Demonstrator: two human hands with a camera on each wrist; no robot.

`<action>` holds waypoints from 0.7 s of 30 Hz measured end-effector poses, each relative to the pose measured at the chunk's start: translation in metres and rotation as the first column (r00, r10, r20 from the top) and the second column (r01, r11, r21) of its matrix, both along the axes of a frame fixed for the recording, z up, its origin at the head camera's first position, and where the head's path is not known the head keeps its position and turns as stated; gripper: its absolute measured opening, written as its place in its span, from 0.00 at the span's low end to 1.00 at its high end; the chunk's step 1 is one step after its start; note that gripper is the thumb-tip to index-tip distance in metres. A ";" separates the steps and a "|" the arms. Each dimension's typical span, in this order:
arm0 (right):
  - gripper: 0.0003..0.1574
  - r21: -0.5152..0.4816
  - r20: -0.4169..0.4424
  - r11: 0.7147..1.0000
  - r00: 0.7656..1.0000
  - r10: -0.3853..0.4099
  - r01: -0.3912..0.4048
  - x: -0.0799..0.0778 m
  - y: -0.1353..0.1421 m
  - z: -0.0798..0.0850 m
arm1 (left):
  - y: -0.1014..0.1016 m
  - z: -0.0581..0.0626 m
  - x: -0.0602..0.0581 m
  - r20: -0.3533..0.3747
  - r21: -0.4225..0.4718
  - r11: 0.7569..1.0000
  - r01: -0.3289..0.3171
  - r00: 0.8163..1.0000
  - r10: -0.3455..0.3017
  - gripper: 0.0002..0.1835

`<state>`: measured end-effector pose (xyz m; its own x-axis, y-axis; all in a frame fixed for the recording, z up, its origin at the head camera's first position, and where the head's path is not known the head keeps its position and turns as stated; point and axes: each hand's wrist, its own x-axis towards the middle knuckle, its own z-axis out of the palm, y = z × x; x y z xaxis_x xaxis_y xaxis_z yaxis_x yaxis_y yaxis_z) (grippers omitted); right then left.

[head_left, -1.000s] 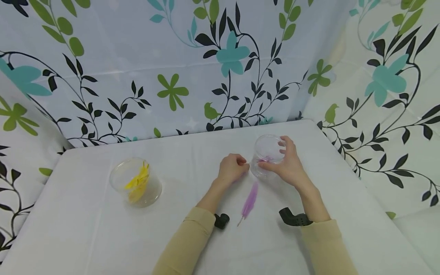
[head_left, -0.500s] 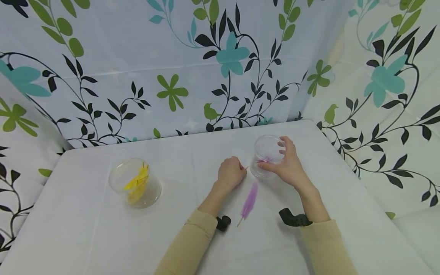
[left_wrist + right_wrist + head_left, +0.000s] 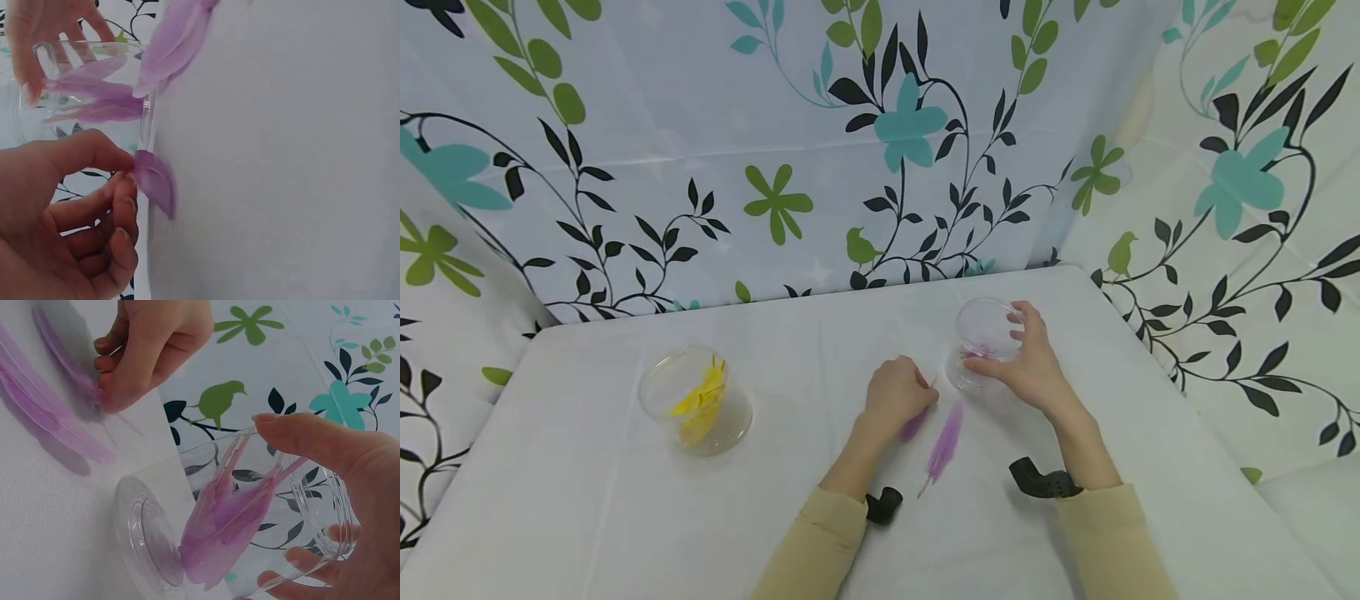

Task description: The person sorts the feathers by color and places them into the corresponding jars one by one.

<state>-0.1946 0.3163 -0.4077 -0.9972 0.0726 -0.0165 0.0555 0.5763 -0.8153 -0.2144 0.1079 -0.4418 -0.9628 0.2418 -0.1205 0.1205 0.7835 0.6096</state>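
Note:
My left hand [image 3: 897, 396] pinches a small purple feather [image 3: 155, 184] between thumb and forefinger, just above the table and apart from the clear jar. The right hand [image 3: 1028, 360] grips that clear jar [image 3: 147, 540], which stands upright on the table, thumb on the near side and fingers round the far side. Inside lean several purple feathers [image 3: 228, 531] with their quills up. Another purple feather [image 3: 945, 442] lies flat on the white cloth between the two forearms, its quill toward me.
On the left stands a second clear jar [image 3: 736, 429] containing yellow feathers [image 3: 702, 404]. A white cloth covers the table [image 3: 587, 500]. Behind and beside it hang curtains [image 3: 692, 142] printed with leaves, flowers and birds.
The left hand has drawn back from the jar, toward me and slightly left; more of its feather shows below the fingers. My right hand and the jar have stayed in place.

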 end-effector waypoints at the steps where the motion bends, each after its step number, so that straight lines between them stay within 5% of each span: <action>1: 0.72 -0.001 0.001 1.000 1.000 0.001 -0.001 0.000 -0.001 0.000 | -0.001 0.000 0.001 0.008 0.024 1.000 -0.011 1.000 0.011 0.06; 5: 0.73 -0.004 -0.003 1.000 1.000 -0.003 0.003 0.000 -0.002 0.001 | -0.005 0.002 0.002 0.017 0.157 0.986 -0.048 0.999 0.046 0.05; 9: 0.73 -0.004 0.000 1.000 1.000 -0.008 0.008 0.001 -0.002 0.001 | -0.008 0.010 0.002 0.001 0.309 0.948 -0.080 0.996 0.084 0.04; 13: 0.73 0.004 0.009 1.000 1.000 -0.014 0.014 0.002 -0.001 0.002 | -0.011 0.021 0.001 -0.054 0.472 0.878 -0.079 0.991 0.118 0.05; 21: 0.72 0.014 0.006 1.000 1.000 -0.009 0.009 0.000 -0.003 0.001 | -0.016 0.041 0.004 -0.153 0.715 0.698 -0.027 0.969 0.194 0.05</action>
<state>-0.1946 0.3129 -0.4070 -0.9964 0.0818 -0.0216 0.0657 0.5868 -0.8071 -0.2102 0.0917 -0.4006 -0.9691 0.0652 0.2380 0.2453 0.1502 0.9577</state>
